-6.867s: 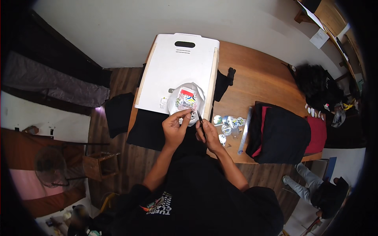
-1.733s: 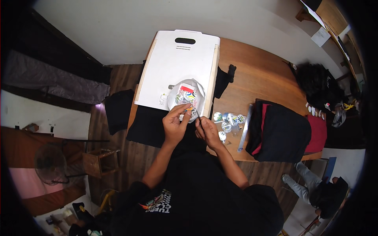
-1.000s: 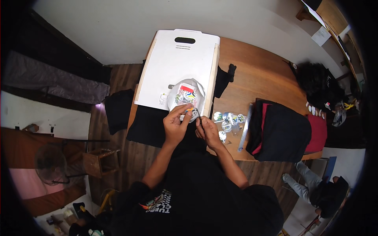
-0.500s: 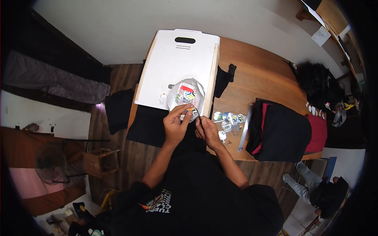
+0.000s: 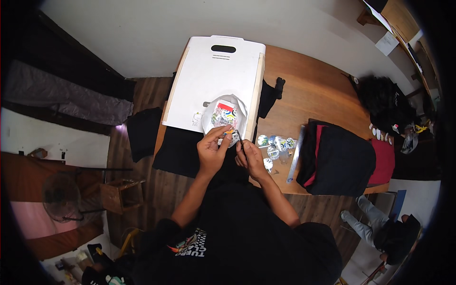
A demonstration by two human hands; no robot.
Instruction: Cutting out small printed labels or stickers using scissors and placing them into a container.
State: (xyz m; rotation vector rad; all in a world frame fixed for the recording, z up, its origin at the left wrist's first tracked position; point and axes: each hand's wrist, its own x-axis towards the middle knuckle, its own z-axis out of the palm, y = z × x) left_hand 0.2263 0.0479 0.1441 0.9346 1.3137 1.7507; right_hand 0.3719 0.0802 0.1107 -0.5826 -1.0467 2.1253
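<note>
Δ: orange piece (image 5: 230, 132) now showing at left grip (image 5: 211, 149); no visible shift over last second | L: apparently pinching piece | R grip (image 5: 252, 160): closed round slim dark tool (image 5: 242, 144) | piece above near side of white container (image 5: 207, 124) | likely steady close work

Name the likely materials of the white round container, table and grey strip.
White round container: perhaps plastic or paper, matte, from its thin, pale wall. Table: likely wood or veneer, satin, from its brown, streaky surface. Grey strip: probably glossy metal, from its sheen.
</note>
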